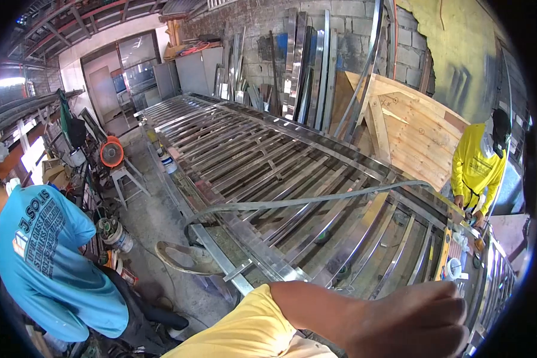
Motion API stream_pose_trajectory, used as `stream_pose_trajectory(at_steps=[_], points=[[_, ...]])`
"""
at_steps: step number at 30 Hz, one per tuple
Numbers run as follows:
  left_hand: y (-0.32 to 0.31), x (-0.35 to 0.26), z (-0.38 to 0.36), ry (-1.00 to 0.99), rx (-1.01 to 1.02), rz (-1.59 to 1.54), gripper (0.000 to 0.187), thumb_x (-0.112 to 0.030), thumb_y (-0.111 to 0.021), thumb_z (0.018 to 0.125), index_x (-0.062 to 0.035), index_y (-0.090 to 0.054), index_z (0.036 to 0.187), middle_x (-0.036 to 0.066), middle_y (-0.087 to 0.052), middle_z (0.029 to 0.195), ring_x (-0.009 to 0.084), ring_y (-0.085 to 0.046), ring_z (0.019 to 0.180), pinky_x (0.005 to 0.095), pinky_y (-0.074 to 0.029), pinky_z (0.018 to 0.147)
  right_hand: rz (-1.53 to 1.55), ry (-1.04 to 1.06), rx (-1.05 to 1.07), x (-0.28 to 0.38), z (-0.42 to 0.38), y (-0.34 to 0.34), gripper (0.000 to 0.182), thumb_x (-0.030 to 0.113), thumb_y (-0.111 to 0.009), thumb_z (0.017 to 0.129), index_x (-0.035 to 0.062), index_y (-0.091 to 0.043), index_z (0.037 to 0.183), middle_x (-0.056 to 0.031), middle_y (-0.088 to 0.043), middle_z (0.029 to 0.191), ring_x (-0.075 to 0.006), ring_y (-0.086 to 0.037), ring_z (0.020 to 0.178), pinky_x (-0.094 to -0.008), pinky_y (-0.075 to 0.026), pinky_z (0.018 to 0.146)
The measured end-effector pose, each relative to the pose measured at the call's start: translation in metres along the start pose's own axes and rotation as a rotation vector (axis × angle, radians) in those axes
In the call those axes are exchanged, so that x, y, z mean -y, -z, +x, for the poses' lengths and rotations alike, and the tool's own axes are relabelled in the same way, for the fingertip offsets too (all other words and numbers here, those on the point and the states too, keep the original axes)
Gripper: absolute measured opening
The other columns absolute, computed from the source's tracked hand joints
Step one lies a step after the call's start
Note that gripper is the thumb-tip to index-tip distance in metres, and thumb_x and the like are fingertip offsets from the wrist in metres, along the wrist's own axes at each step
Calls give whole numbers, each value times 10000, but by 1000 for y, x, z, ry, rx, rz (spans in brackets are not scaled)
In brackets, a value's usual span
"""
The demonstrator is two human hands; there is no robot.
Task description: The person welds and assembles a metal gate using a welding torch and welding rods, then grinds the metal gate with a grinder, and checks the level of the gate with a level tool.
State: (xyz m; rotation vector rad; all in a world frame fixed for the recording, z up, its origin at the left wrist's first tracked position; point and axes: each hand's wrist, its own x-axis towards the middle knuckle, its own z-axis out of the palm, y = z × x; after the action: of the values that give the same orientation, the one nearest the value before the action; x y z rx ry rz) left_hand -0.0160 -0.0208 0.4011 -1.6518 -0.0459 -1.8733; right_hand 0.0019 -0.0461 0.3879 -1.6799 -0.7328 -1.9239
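Note:
My left hand (409,322), below a yellow sleeve (238,328), is closed in a fist at the lower right. Its back and curled fingers show; whatever may be inside is hidden. Just beyond the fist lies a large shiny metal grille (353,238) with many parallel bars. Across it curves a long grey strip (304,203), which may be a hose or strap. Closer to my sleeve, a square metal tube (218,256) runs along the grille's near side. My right hand is out of the picture.
One person in yellow (477,161) works at the grille's right end; another in blue (59,262) bends at the left. An orange fan (111,154) stands on a white stool (125,179). Metal lengths (319,71) and a wooden panel (411,128) lean on the wall. A white bucket (453,268) is at right.

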Motion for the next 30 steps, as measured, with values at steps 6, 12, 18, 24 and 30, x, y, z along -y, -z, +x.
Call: stream_pose_trajectory(at_steps=[6, 12, 18, 24, 30], points=[[6, 6, -2, -1, 218, -135, 369, -63, -596, 926, -233, -367, 692, 38, -503, 762, 202, -411, 542, 366, -248, 424, 37, -334, 173, 17, 4, 0, 276, 97, -428, 1041, 114, -551, 794, -9, -608, 808, -150, -566, 691, -299, -422, 581], [-27, -10, -19, 137, 18, -160, 260, -151, -656, 921, -208, -495, 725, 30, -509, 781, 208, -453, 583, 359, -324, 457, 79, -575, 325, 26, 17, -3, 336, 138, -408, 1050, 110, -563, 753, -12, -619, 798, -170, -593, 711, -331, -460, 597], [-20, -25, -36, 224, 208, -209, 260, -243, -667, 904, -248, -487, 716, 12, -518, 805, 202, -472, 602, 376, -355, 491, 207, -214, 258, 17, -63, -76, 209, 243, -459, 1017, 129, -585, 895, -42, -639, 913, -209, -629, 815, -372, -494, 670], [13, -85, -154, 851, 807, -584, 198, -229, -635, 842, -54, -543, 844, 94, -504, 792, 285, -570, 772, 440, -480, 728, 597, -696, 1152, -65, -367, -313, 266, 325, -577, 941, 128, -556, 1118, -91, -637, 1119, -273, -647, 991, -416, -518, 807], [63, -121, -263, 1490, 1724, -266, 330, -379, -616, 932, -57, -667, 985, 240, -688, 1019, 458, -645, 983, 545, -517, 831, -146, -1143, 1703, -161, -545, -382, 578, 407, -695, 866, 126, -526, 1342, -140, -635, 1326, -337, -666, 1167, -460, -542, 944]])
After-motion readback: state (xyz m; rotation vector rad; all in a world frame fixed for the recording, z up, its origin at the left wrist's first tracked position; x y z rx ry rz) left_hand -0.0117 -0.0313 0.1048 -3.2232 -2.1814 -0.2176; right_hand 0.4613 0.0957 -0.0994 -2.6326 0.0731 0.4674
